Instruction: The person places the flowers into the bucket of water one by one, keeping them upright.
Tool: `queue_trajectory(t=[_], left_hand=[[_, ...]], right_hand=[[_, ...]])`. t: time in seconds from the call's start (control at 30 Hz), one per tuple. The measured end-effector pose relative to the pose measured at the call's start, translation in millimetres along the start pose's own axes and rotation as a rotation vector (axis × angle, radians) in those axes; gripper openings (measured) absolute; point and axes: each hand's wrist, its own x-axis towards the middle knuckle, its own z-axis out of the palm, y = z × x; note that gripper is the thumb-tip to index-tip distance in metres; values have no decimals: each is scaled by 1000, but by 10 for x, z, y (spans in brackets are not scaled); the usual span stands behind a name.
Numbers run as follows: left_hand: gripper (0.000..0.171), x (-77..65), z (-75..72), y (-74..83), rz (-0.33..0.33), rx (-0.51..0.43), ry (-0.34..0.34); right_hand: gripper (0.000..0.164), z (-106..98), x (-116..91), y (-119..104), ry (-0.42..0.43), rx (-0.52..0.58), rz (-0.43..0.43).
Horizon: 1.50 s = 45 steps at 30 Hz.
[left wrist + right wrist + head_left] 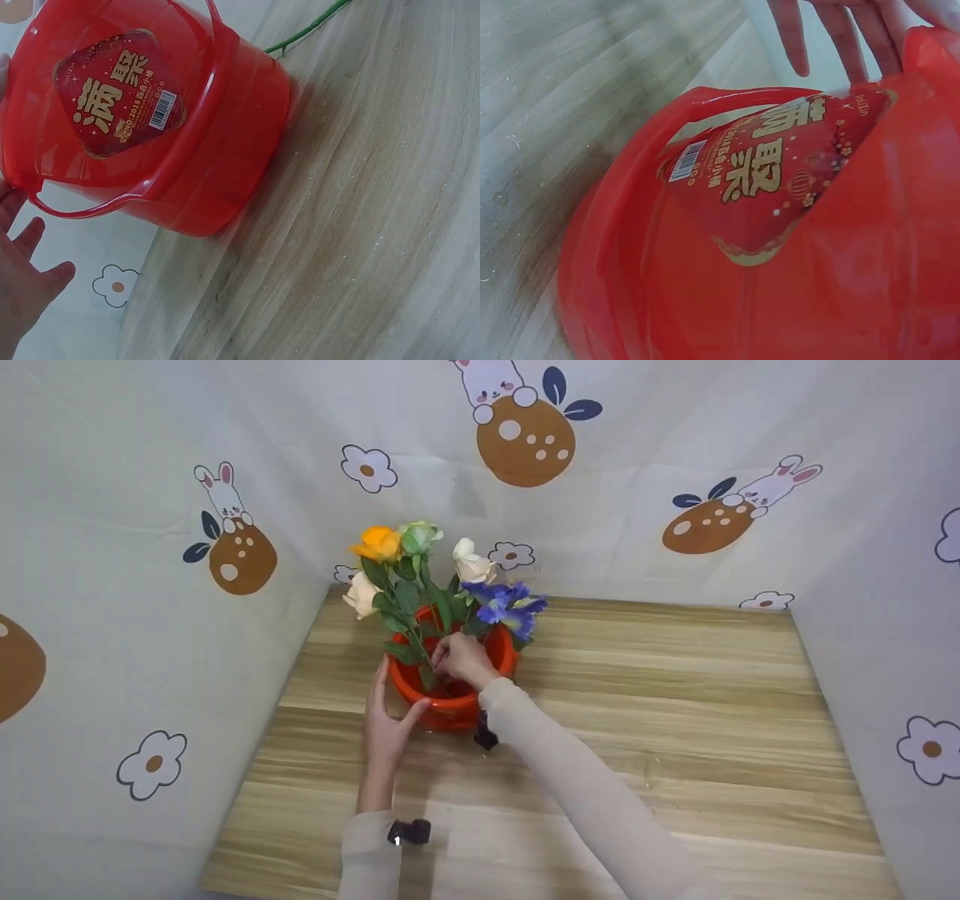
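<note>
A red plastic bucket (450, 718) stands on the table with artificial flowers rising above its far rim: an orange rose (377, 544), a pale green rose (420, 538), a peach rose (361, 596), a cream rose (472, 564) and a blue-purple iris (510, 606). My left hand (386, 735) touches the bucket's left outside, fingers extended and thumb near the front rim. Over the bucket's opening, my right hand (463, 658) pinches a green stem (427, 656); leaves hide which bloom it bears. The left wrist view shows the bucket's label (120, 94) and handle (90, 212).
The wooden table (675, 720) extends to the right of the bucket. Printed cloth walls (637, 435) close in the back and sides. A green stem (311, 28) shows outside, beside the bucket's base, in the left wrist view.
</note>
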Motion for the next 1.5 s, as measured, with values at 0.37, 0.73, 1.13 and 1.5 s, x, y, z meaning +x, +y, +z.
queue_trajectory(t=[0.37, 0.73, 1.13, 1.5], left_hand=[[91, -1, 3, 2, -5, 15, 0], [92, 5, 22, 4, 18, 10, 0], [90, 10, 10, 8, -7, 21, -14], [90, -3, -7, -21, 12, 17, -16]], right_hand=[[9, 5, -3, -5, 4, -96, -1], [7, -18, -11, 14, 1, 38, 16], [8, -73, -35, -9, 21, 212, 33], [13, -102, -55, -9, 73, 275, -42]])
